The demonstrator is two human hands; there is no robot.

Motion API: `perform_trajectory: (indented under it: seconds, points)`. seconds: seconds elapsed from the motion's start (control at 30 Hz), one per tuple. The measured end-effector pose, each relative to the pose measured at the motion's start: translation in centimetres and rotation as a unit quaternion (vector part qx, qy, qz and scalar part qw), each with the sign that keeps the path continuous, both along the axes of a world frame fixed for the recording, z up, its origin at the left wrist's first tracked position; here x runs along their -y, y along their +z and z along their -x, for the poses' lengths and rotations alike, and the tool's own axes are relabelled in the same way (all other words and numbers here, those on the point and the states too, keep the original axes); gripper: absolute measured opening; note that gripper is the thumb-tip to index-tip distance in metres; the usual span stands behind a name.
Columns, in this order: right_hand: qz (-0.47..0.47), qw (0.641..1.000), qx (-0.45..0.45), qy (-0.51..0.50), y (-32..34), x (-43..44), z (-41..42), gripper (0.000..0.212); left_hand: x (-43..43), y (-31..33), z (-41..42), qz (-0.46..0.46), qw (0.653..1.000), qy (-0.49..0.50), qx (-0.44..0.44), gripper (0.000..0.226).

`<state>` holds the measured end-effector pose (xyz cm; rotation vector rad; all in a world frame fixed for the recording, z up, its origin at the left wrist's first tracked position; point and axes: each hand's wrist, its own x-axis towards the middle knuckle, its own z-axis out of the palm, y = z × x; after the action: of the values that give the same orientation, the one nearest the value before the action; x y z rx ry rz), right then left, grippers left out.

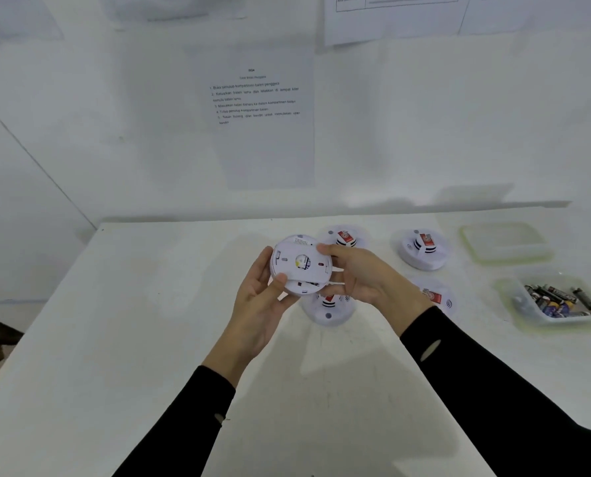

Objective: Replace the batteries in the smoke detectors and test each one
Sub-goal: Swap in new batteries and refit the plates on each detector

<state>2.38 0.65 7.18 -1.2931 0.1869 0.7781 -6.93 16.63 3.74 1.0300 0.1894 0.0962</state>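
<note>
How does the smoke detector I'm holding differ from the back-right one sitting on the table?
The held smoke detector is lifted off the table, gripped by the left hand and right hand; the back-right smoke detector rests on the table untouched. The held smoke detector shows its flat back to the camera; the back-right smoke detector sits face up, with a raised vented chamber and a red label. Both are round and white.
</note>
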Motion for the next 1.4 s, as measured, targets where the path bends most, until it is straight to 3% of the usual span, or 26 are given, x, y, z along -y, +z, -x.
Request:
perform_trajectory:
  seconds: [0.3, 0.5, 0.6, 0.67, 0.8, 0.93, 1.03, 1.17, 1.23, 1.4]
  points:
    - [-0.090, 0.990, -0.078, -0.081, -0.6, -2.7, -0.3, 0.008, 0.4, -1.7, -1.7, -0.021, 0.995, 0.097, -0.027, 0.041]
    - [-0.189, 0.960, -0.169, -0.117, -1.5, -4.6, -0.5, 0.019, 1.6, -2.2, -2.5, 0.003, 0.985, 0.158, -0.069, 0.037]
    - [-0.193, 0.955, -0.170, -0.146, -1.6, -4.9, -0.7, 0.014, 1.6, -2.1, -2.9, 0.022, 0.977, 0.193, -0.090, 0.037]
    - [-0.182, 0.959, -0.158, -0.153, -1.6, -4.9, -0.9, 0.025, 1.3, -2.1, -3.2, 0.031, 0.975, 0.200, -0.096, 0.037]
    - [-0.144, 0.980, -0.082, -0.111, -1.9, -4.7, -1.6, 0.044, -0.1, -2.2, -3.6, -0.008, 0.984, 0.154, -0.089, 0.033]
    - [-0.064, 0.991, 0.114, 0.001, -1.9, -3.9, -3.5, 0.052, -3.4, -1.3, -5.1, -0.092, 0.986, 0.078, -0.112, 0.027]
    - [0.088, 0.937, 0.324, 0.094, -2.5, -4.3, -5.0, 0.053, -5.8, -1.2, -7.4, -0.081, 0.983, 0.040, -0.162, 0.044]
    - [0.202, 0.839, 0.478, 0.162, -3.5, -4.9, -6.3, 0.044, -6.9, -1.8, -9.8, -0.071, 0.979, 0.056, -0.184, 0.028]
    - [0.213, 0.823, 0.492, 0.186, -4.5, -5.0, -7.0, 0.043, -7.3, -2.4, -10.2, -0.078, 0.978, 0.070, -0.179, 0.028]
    - [0.310, 0.849, 0.399, 0.157, -6.9, -6.1, -7.5, 0.044, -7.2, -4.9, -10.3, -0.182, 0.971, 0.052, -0.143, 0.040]
